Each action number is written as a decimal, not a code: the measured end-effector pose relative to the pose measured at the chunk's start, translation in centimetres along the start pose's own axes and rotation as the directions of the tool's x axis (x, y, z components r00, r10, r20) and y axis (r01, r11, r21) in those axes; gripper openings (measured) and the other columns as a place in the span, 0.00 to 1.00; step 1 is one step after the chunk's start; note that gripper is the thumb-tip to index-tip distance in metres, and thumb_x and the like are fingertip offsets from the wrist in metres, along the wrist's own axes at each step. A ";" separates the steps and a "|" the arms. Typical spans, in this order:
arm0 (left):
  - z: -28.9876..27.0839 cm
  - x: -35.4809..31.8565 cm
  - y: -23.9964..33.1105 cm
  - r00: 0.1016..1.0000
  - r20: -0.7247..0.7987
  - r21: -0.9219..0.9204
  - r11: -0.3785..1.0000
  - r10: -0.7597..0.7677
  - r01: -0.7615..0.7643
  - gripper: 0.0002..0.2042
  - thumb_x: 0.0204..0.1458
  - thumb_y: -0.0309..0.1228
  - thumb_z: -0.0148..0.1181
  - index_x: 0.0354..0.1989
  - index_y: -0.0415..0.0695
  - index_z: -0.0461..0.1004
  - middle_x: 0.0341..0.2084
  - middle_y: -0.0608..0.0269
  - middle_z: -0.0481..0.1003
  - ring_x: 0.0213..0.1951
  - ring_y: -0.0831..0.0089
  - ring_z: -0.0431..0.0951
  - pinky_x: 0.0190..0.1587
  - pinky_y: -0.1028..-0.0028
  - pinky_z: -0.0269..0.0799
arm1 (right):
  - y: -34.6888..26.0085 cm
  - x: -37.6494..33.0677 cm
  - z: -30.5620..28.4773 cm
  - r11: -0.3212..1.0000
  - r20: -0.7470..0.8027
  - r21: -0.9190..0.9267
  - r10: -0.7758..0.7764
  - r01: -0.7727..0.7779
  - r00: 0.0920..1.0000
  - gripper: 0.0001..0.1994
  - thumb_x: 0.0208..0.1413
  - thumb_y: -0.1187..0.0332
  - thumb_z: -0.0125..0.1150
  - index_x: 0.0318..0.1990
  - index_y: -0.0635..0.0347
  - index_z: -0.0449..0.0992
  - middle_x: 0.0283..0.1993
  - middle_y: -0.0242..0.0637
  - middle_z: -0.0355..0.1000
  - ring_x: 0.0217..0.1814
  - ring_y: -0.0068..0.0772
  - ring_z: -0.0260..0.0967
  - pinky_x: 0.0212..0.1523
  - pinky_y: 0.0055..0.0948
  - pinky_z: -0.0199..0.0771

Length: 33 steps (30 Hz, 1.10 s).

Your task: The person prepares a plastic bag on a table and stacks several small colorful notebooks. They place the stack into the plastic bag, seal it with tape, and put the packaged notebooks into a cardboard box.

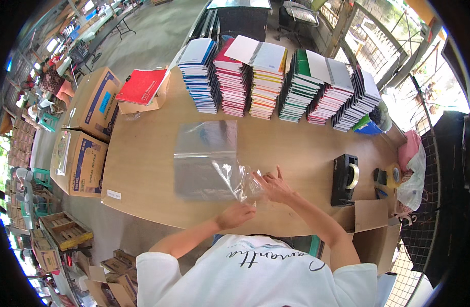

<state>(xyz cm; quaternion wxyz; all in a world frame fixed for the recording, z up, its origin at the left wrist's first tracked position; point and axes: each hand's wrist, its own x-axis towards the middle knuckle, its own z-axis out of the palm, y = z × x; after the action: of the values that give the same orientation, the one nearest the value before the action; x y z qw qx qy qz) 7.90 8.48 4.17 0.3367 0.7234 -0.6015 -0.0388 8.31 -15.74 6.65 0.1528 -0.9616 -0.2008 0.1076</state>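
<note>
A stack of clear plastic bags (205, 176) lies flat on the table in front of me. The lower right corner of one clear plastic bag (248, 185) is lifted and crumpled between my hands, and it shines in the light. My left hand (236, 215) is closed on the bag's near edge, by the table's front edge. Higher and to the right, my right hand (276, 187) pinches the crumpled side of the same bag, with one finger sticking up. The exact grip of its fingertips is partly hidden by glare on the plastic.
Tall stacks of spiral notebooks (268, 84) line the table's far side. A red notebook (141, 87) lies at the far left by cardboard boxes (81, 161). To the right stand a black tape dispenser (343, 179) and an open carton (370, 217).
</note>
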 end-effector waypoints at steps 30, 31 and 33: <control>6.5 11.0 3.3 0.935 0.105 -0.122 0.929 -0.338 0.350 0.30 0.42 0.35 0.62 0.58 0.47 0.63 0.62 0.54 0.57 0.64 0.54 0.53 0.64 0.47 0.44 | -0.5 -17.2 0.8 0.784 -0.285 0.262 0.619 -0.562 0.731 0.33 0.43 0.55 0.66 0.58 0.53 0.63 0.60 0.51 0.59 0.62 0.58 0.56 0.58 0.60 0.53; 6.7 11.1 4.3 0.929 0.146 0.074 0.941 -0.339 0.331 0.35 0.42 0.38 0.64 0.62 0.47 0.59 0.64 0.51 0.53 0.65 0.52 0.51 0.65 0.48 0.43 | 1.0 -17.2 2.5 0.830 -0.353 0.063 0.538 -0.555 0.765 0.35 0.43 0.53 0.66 0.60 0.52 0.61 0.64 0.53 0.54 0.66 0.59 0.50 0.61 0.61 0.50; 5.8 9.1 2.9 0.895 0.309 0.166 0.945 -0.322 0.283 0.46 0.39 0.48 0.65 0.67 0.49 0.47 0.67 0.50 0.41 0.67 0.50 0.42 0.65 0.45 0.38 | 0.3 -18.2 3.1 0.830 -0.198 0.108 0.557 -0.547 0.807 0.42 0.43 0.48 0.65 0.65 0.49 0.54 0.69 0.53 0.42 0.70 0.62 0.37 0.62 0.65 0.42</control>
<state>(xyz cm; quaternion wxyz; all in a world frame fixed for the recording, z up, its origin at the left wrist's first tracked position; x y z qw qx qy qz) 5.27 -2.34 4.37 0.1776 0.8095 -0.5308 -0.1769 -8.67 -22.87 6.34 0.1583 -0.9805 0.1077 0.0444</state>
